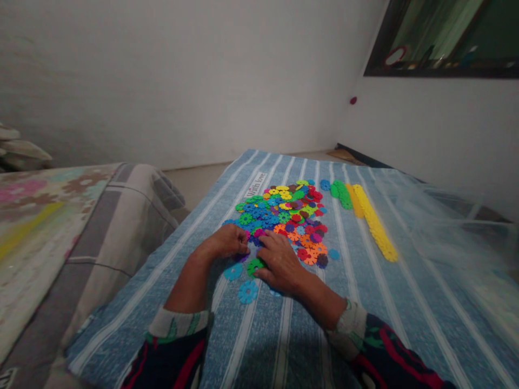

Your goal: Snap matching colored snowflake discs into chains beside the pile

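A pile of flower-shaped discs [265,213] in many colours lies on the blue striped cloth [182,270]. At its near left edge my left hand [229,241] has its fingers closed; what they hold, if anything, is too small to tell. My right hand [279,259] is just to the right, fingers spread over the near edge of the pile, touching a magenta disc [259,233] and beside a green disc [254,267]. Light blue discs [247,292] lie nearer to me. Right of the pile are overlapping rows of yellow discs [375,224], orange discs [355,201] and green discs [341,194].
Clear plastic sheeting [458,216] lies along the right side of the cloth. To the left stands another surface covered with a grey and floral cloth [93,216]. A pale wall [203,81] rises behind, with a dark-framed window [446,38] at the upper right.
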